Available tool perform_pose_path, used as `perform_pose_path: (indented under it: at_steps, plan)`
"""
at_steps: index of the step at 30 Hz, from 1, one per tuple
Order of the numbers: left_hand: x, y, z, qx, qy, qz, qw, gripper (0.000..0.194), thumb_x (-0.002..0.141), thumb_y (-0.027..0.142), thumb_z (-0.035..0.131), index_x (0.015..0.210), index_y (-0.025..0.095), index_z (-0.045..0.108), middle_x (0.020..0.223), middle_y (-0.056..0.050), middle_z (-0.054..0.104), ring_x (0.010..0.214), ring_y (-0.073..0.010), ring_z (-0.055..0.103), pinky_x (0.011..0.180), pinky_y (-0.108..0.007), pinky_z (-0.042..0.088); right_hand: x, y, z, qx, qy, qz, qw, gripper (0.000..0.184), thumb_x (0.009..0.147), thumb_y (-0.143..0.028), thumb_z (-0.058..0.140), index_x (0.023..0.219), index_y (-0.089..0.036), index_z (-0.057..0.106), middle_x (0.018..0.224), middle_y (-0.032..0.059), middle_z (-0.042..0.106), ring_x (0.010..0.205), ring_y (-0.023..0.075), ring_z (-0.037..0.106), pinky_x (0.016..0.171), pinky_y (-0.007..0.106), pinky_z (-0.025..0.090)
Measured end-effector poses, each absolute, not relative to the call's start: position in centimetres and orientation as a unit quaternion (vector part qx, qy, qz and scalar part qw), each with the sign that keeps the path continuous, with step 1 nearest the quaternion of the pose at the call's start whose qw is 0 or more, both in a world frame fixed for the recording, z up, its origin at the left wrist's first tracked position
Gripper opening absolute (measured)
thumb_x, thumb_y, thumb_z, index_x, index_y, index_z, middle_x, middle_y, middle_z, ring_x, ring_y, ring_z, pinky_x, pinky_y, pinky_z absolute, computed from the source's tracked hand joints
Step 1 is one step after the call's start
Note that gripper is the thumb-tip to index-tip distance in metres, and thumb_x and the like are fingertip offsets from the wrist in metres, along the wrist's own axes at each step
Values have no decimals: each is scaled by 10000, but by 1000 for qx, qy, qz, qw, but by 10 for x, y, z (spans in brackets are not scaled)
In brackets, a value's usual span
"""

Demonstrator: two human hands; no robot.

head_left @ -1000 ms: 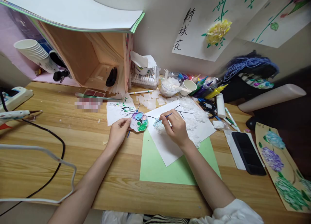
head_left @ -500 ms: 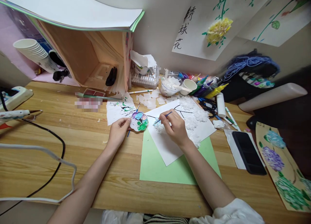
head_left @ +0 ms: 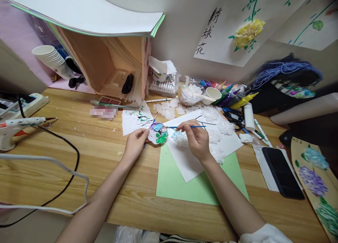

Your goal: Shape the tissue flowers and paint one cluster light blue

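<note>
A glue gun (head_left: 25, 122) lies at the left of the wooden table (head_left: 118, 200), well apart from the hands. Farther right, a paint-marked sheet (head_left: 129, 125) lies just behind the left hand (head_left: 136, 141), whose fingers grip the edge of a flower-shaped palette (head_left: 158, 139) with green, blue and purple paint. A spare brush (head_left: 155, 117) slants behind the palette, apparently pinched in the same hand. The right hand (head_left: 198, 139) is closed around a thin blue brush (head_left: 196, 126), its tip at the palette's right side; whether it touches the paint is hard to tell. Below that hand lies white paper (head_left: 185, 164) with black lines and fluffy white clusters (head_left: 220, 125), overlapping a green sheet (head_left: 174, 186). Right of these are scissors (head_left: 233, 117), a black phone (head_left: 283, 172) and a flower-painted card (head_left: 313, 179).
</note>
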State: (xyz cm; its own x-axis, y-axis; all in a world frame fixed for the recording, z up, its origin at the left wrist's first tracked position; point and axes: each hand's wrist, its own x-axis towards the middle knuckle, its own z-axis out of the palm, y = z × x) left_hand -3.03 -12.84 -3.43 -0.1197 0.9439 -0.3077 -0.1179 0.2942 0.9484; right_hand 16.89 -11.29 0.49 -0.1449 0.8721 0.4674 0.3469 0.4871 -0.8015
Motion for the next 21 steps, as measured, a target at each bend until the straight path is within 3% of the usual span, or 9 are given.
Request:
perform_pose_path:
  at_steps: [8,14,21]
  plan:
    - [-31,-129,-34,352,583,468,563,412,614,523,674,747,133,666,713,-34,678,664,-165,616,660,-272,516,169,-112,3,-443,-711,262,479,213,890,-276,433,796,-198,607,751,35,635,768,166,595,683,322,477]
    - [-32,-129,-32,349,591,468,557,380,619,504,680,733,142,664,686,-14,664,639,-145,604,654,-248,503,172,-113,8,-445,-681,199,547,215,902,-260,403,800,-206,585,683,24,607,692,160,566,638,321,454]
    - [-34,-127,-34,340,601,468,552,383,623,487,686,776,136,666,690,-14,658,634,-138,597,656,-243,499,177,-109,5,-423,-773,111,460,187,884,-182,433,727,-206,532,631,11,558,647,152,498,625,308,397]
